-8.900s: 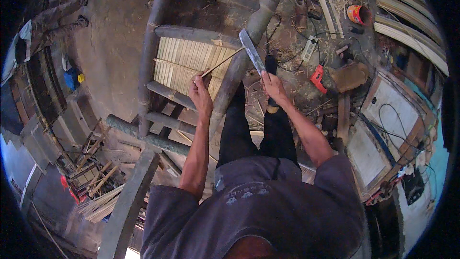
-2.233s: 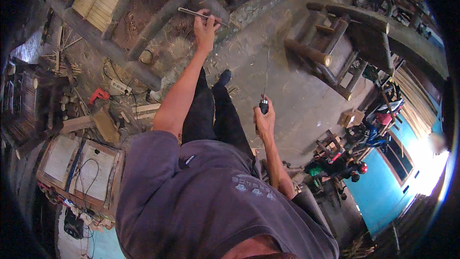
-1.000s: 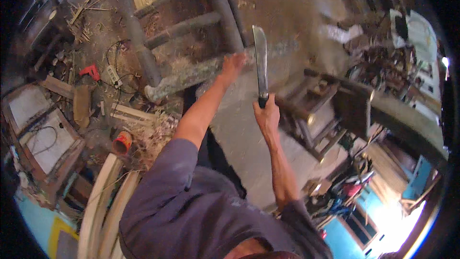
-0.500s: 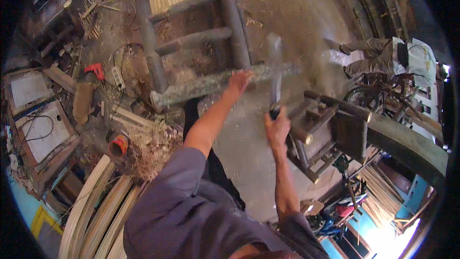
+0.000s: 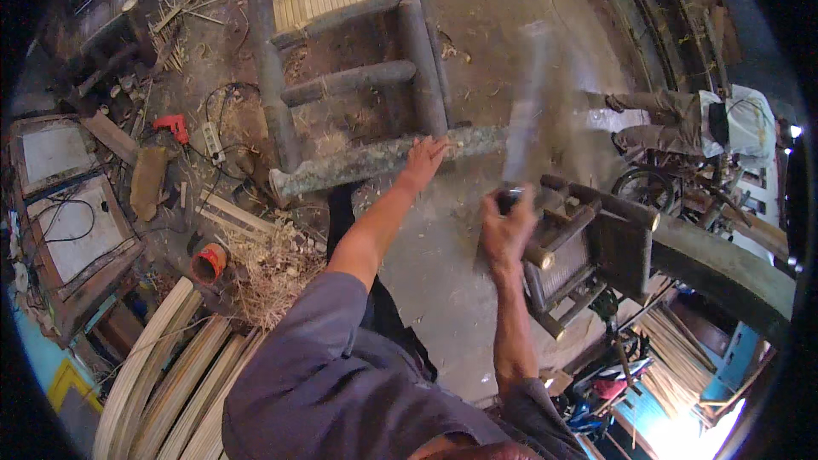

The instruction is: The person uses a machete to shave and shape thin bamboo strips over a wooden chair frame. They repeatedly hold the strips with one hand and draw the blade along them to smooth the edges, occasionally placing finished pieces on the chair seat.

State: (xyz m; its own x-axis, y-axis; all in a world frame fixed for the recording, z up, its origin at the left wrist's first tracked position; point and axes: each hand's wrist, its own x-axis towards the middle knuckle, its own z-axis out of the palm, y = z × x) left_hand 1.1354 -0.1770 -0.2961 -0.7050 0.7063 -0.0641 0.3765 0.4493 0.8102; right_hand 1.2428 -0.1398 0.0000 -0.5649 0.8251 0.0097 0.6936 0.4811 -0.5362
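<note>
A mottled grey-green wooden pole (image 5: 341, 168) lies crosswise before me, against the near end of a dark wooden frame (image 5: 349, 81). My left hand (image 5: 423, 160) rests on top of this pole, its fingers stretched along it toward a pale spot. In my right hand (image 5: 509, 226) is a machete (image 5: 526, 111), gripped by its dark handle. Its long blade points away from me, blurred by motion, at the pole's right end. The blade hides that end, so I cannot tell whether they touch.
A small dark wooden chair (image 5: 588, 243) stands close right of my right hand. Wood shavings (image 5: 268, 268), an orange tube (image 5: 209, 262), a red power tool (image 5: 172, 127) and a power strip (image 5: 212, 143) lie left. Another person (image 5: 724, 119) is at the far right.
The machete has swung to the right with my right hand, which has also come slightly nearer me. My left hand stays on the pole, its fingers now more stretched out.
</note>
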